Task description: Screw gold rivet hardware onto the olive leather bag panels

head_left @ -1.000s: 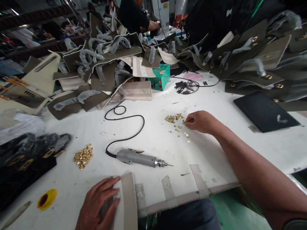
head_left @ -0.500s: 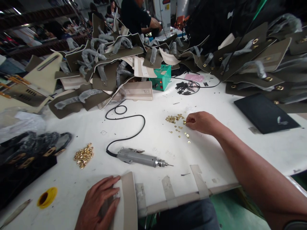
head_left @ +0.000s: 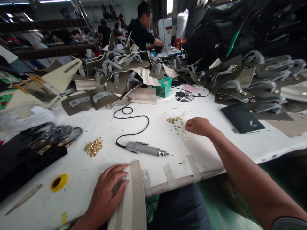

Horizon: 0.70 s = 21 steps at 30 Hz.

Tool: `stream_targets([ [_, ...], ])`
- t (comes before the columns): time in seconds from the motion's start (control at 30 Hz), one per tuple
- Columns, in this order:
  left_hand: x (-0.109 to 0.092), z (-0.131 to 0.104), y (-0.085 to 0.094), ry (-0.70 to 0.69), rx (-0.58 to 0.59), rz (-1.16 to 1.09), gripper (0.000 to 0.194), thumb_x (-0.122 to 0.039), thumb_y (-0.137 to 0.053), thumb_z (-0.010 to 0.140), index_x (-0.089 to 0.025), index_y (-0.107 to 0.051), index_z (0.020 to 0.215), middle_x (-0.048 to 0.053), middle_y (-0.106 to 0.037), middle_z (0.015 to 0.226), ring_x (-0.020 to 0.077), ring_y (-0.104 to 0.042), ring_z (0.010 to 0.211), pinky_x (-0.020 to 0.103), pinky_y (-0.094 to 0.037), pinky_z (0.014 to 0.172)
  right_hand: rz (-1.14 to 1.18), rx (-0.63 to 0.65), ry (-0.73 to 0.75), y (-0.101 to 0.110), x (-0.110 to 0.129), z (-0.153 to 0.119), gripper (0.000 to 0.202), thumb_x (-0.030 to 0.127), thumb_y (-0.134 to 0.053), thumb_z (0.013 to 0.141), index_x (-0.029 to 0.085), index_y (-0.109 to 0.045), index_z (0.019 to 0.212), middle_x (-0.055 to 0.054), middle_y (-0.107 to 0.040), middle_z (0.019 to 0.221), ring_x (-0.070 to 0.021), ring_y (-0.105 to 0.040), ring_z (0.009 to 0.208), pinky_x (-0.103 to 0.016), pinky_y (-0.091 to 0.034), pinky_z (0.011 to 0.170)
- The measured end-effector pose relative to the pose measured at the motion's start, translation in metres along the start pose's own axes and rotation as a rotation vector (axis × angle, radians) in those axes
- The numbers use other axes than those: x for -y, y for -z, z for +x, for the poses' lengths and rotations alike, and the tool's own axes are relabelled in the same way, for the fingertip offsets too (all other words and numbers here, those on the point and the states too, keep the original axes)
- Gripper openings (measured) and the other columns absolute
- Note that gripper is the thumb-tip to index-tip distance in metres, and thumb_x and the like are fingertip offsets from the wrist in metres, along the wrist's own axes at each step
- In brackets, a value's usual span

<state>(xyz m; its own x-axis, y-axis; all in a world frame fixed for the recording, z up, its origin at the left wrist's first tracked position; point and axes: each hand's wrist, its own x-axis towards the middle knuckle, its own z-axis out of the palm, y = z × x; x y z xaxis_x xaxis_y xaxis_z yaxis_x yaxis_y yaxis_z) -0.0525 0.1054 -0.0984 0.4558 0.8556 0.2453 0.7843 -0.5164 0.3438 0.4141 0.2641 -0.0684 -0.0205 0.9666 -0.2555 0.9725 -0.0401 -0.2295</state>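
Observation:
My left hand [head_left: 109, 188] rests on a beige and white panel [head_left: 134, 195] at the table's front edge, its fingers curved over the panel's left part. Farther right, my right hand [head_left: 198, 126] is closed, fingertips pressed together beside small brass washers [head_left: 174, 119] scattered on the white table [head_left: 153, 134]; whatever it pinches is hidden. A grey electric screwdriver [head_left: 146, 149] with a black cable lies between the hands. Gold rings [head_left: 93, 147] form a small pile to its left.
A yellow tape roll [head_left: 59, 182] and a pointed tool [head_left: 26, 198] lie at the left. Behind stand a green box [head_left: 163, 87] and heaped panels with wrapped handles [head_left: 115, 73]. A black folder [head_left: 242, 118] is at the right. A person [head_left: 141, 33] sits beyond.
The camera view has shifted, showing more of the room behind. My right hand stays beside the washers, its fingertips now slightly farther from them. My left hand remains on the panel.

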Motion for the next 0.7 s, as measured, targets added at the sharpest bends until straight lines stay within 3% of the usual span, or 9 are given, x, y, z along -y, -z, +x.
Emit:
stream_targets([
  [0.13, 0.002, -0.002, -0.003, -0.004, -0.026, -0.013, 0.021, -0.03, -0.062, 0.094, -0.03, -0.062, 0.115, 0.003, -0.069, 0.133, 0.0276, -0.057, 0.127, 0.048, -0.047, 0.104, 0.066, 0.023, -0.023, 0.001, -0.012, -0.027, 0.011, 0.029, -0.07, 0.074, 0.027, -0.08, 0.078, -0.001, -0.078, 0.085, -0.0199, -0.062, 0.071, -0.029, -0.036, 0.061],
  [0.33, 0.002, 0.0, -0.005, -0.02, -0.06, -0.04, 0.019, -0.032, -0.062, 0.094, -0.031, -0.064, 0.113, 0.001, -0.07, 0.131, 0.028, -0.059, 0.125, 0.048, -0.049, 0.102, 0.31, -0.056, -0.038, -0.006, -0.031, -0.051, 0.022, 0.033, -0.061, 0.088, 0.023, -0.08, 0.09, -0.001, -0.075, 0.074, -0.0158, -0.065, 0.067, -0.024, -0.047, 0.062],
  [0.5, 0.003, 0.001, -0.004, -0.027, -0.099, -0.044, 0.017, -0.034, -0.06, 0.094, -0.031, -0.065, 0.11, 0.0, -0.072, 0.128, 0.0279, -0.062, 0.122, 0.048, -0.051, 0.1, 0.441, -0.238, -0.153, -0.016, -0.048, -0.045, 0.034, 0.037, -0.056, 0.093, 0.016, -0.077, 0.109, -0.006, -0.075, 0.075, -0.0168, -0.069, 0.066, -0.023, -0.05, 0.057],
  [0.7, 0.006, 0.0, -0.005, -0.024, -0.1, -0.025, 0.018, -0.035, -0.061, 0.093, -0.031, -0.068, 0.109, 0.001, -0.073, 0.128, 0.0273, -0.063, 0.122, 0.045, -0.052, 0.099, 0.382, -0.327, -0.252, -0.022, -0.052, -0.014, 0.035, 0.038, -0.065, 0.086, 0.022, -0.077, 0.115, -0.003, -0.076, 0.082, -0.015, -0.065, 0.065, -0.024, -0.047, 0.059],
])
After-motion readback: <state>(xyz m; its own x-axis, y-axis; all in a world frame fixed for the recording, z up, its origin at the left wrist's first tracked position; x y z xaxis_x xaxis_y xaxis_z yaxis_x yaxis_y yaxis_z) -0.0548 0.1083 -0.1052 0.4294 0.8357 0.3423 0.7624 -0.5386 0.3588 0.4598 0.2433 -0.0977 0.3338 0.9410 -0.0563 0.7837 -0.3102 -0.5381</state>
